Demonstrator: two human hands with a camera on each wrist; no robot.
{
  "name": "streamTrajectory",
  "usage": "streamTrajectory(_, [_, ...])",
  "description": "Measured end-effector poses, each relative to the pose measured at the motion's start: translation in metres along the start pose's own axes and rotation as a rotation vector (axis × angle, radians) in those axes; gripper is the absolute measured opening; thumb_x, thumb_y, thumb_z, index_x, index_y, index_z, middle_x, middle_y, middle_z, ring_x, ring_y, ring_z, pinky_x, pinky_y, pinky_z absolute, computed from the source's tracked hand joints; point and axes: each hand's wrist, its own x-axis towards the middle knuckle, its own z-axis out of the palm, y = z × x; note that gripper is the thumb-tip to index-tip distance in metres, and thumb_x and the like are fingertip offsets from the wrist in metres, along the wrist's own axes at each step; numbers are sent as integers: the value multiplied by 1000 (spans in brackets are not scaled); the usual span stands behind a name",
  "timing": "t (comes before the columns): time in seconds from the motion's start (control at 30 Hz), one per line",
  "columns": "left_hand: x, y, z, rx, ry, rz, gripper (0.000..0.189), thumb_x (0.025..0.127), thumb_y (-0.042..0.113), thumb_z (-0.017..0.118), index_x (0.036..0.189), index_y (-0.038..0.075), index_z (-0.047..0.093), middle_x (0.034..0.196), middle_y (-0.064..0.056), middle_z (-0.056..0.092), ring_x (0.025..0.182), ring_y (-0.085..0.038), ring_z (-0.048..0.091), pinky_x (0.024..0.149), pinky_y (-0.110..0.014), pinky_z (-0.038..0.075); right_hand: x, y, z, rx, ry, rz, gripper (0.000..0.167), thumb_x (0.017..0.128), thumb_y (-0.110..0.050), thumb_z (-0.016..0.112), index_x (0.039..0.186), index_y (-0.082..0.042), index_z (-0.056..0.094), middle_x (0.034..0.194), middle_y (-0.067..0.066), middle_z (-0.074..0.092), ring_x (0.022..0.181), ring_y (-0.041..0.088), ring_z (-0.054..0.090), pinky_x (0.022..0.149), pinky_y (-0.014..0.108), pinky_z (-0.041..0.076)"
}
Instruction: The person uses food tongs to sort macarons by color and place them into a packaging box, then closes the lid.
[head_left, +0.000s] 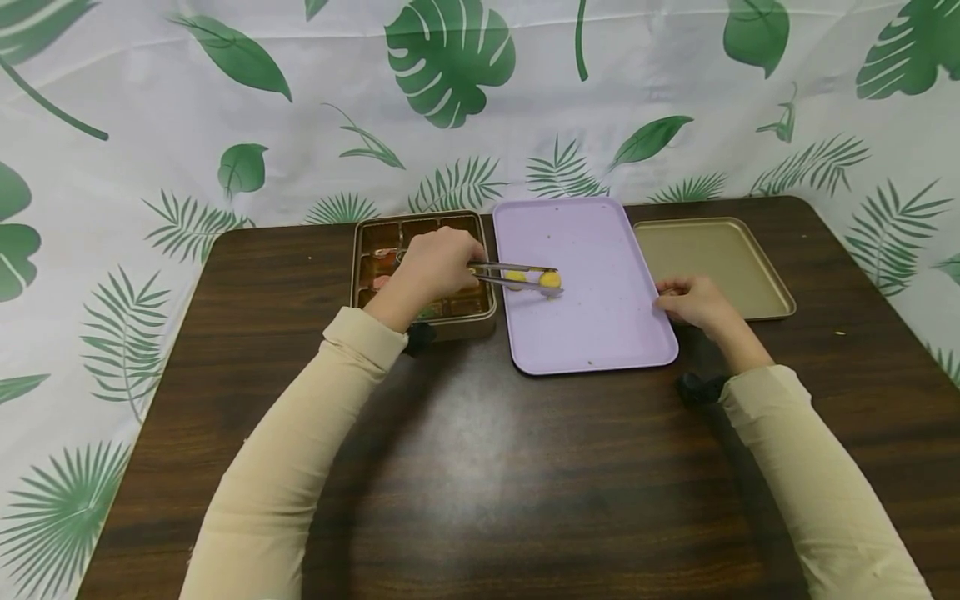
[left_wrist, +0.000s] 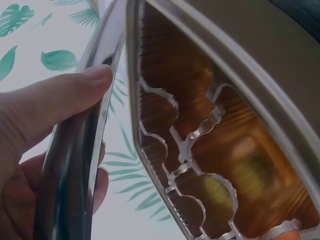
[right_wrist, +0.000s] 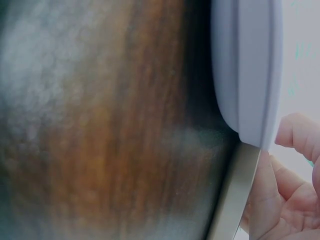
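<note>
silver tongs (head_left: 512,267) over flat lilac tray (head_left: 592,329), round yellow piece (head_left: 551,279) at tips, another piece (head_left: 515,279) nearby

The head camera looks forward and down across the worktop (head_left: 480,467) to a leaf-print cloth (head_left: 480,146). The left-wrist view, tilted and very close, shares the compartment box (left_wrist: 175,45) with that wide view; the right-wrist view, also close and turned sideways, shares the lilac tray (right_wrist: 247,70) with it.

Both arms reach forward and slant inward, the left arm (head_left: 277,467) and right arm (head_left: 825,483) in pale sleeves with cuffs (head_left: 367,340) at the wrists. The left hand (head_left: 441,260) grips, thumb (left_wrist: 75,91) opposite curled fingers (left_wrist: 101,187); the right hand (head_left: 696,302) pinches, its digits bent.
</note>
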Motion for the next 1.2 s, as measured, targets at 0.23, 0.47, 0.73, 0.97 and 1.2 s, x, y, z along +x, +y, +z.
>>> streamTrajectory(0.23, [-11, -12, -9, -88, 51, -47, 35, 87, 24, 70, 122, 18, 68, 118, -4, 69, 96, -22, 66, 76, -42, 53, 0, 0, 0, 4, -9, 11, 47, 90, -9, 58, 127, 17, 44, 75, -17, 48, 67, -8, 47, 61, 10, 47])
streamTrajectory(0.47, [-32, -29, -18, -163, 133, -103, 38, 87, 26, 70, 124, 17, 66, 115, -7, 69, 64, -18, 55, 58, -33, 41, 0, 0, 0, 0, -1, 7, 46, 89, -8, 58, 126, 16, 45, 73, -17, 48, 66, -8, 47, 61, 11, 47])
streamTrajectory(0.73, [-52, -58, -17, -206, 152, -184, 41, 88, 25, 69, 127, 17, 64, 66, -8, 66, 47, -13, 42, 47, -28, 31, -1, 0, 0, 4, -3, 15, 46, 89, -8, 59, 126, 17, 45, 71, -19, 49, 65, -8, 49, 62, 11, 48])
streamTrajectory(0.97, [-68, -75, -15, -226, 155, -225, 41, 88, 24, 68, 128, 15, 63, 108, -15, 71, 62, -23, 58, 54, -34, 40, -1, -1, -1, 17, -12, 16, 47, 90, -8, 59, 127, 18, 44, 72, -19, 51, 65, -8, 50, 61, 10, 48])
streamTrajectory(1.2, [-77, -84, -11, -248, 144, -267, 41, 88, 24, 70, 127, 15, 64, 105, -17, 69, 54, -18, 41, 48, -30, 27, -1, -3, 1, 8, -5, 20, 45, 90, -8, 58, 126, 17, 46, 76, -18, 54, 67, -8, 51, 63, 11, 49])
